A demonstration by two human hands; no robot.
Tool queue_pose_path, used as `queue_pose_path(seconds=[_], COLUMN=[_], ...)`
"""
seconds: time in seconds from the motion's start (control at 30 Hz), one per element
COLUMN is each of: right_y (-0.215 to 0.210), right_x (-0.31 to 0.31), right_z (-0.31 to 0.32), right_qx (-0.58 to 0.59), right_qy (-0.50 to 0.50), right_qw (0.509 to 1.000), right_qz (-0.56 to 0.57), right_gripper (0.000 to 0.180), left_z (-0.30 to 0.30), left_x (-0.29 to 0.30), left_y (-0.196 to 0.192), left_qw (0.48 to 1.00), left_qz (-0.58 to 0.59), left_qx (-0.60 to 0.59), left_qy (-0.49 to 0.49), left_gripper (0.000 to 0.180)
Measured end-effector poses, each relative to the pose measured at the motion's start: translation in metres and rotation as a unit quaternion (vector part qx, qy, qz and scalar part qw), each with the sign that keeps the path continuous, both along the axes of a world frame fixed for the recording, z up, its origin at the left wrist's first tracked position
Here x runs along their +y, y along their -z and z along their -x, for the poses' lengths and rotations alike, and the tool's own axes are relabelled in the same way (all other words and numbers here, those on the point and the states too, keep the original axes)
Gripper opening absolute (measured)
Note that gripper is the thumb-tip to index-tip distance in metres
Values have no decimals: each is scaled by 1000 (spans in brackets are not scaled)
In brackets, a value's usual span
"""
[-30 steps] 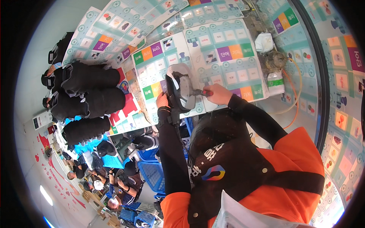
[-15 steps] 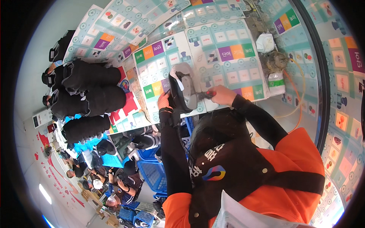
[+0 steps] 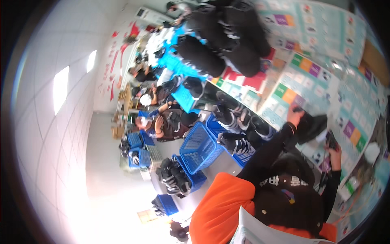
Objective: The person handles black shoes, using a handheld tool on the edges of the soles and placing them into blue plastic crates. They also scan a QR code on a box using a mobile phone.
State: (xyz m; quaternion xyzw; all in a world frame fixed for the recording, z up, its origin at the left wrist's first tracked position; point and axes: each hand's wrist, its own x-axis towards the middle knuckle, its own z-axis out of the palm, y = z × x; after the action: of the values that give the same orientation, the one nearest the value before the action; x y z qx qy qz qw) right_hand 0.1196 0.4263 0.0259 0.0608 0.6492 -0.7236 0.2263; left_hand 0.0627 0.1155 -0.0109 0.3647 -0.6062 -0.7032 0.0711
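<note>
My left hand (image 3: 295, 116) is closed on a black shoe upper (image 3: 312, 127) above the patterned worktable (image 3: 266, 110). The upper's dark outer side faces up, and motion blur hides its details. To its right, my right hand (image 3: 335, 156) is closed around a dark hand tool (image 3: 332, 140), whose kind is too blurred to make out. The tool's upper end is close to the shoe upper; whether they touch I cannot tell.
Stacked black shoe uppers (image 3: 200, 55) stand at the table's far left. Blue baskets (image 3: 200, 148) and black-and-white shoes (image 3: 235, 143) are left of me. A co-worker (image 3: 170, 122) sits beyond. A white packet (image 3: 348, 189) and hose lie at right.
The view has swung left, bringing in more baskets, shoes and the room. The shoe upper has turned, from its pale inside showing to its dark outside. Both hands keep their hold.
</note>
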Motion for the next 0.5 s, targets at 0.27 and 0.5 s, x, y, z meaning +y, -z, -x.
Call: queue_pose_path(seconds=[0.27, 0.5], right_y=[-48, -25], right_x=[-3, -15], right_z=[11, 33], right_qx=[-71, -48], right_qy=[-11, -43], right_qw=[992, 993], right_qz=[-103, -100], right_gripper=[35, 40], left_z=[-11, 10], left_x=[-30, -60], left_y=[-116, -99], left_qw=[987, 956], left_qz=[-26, -220], left_qx=[160, 195], left_qy=[2, 7], left_gripper=[56, 55])
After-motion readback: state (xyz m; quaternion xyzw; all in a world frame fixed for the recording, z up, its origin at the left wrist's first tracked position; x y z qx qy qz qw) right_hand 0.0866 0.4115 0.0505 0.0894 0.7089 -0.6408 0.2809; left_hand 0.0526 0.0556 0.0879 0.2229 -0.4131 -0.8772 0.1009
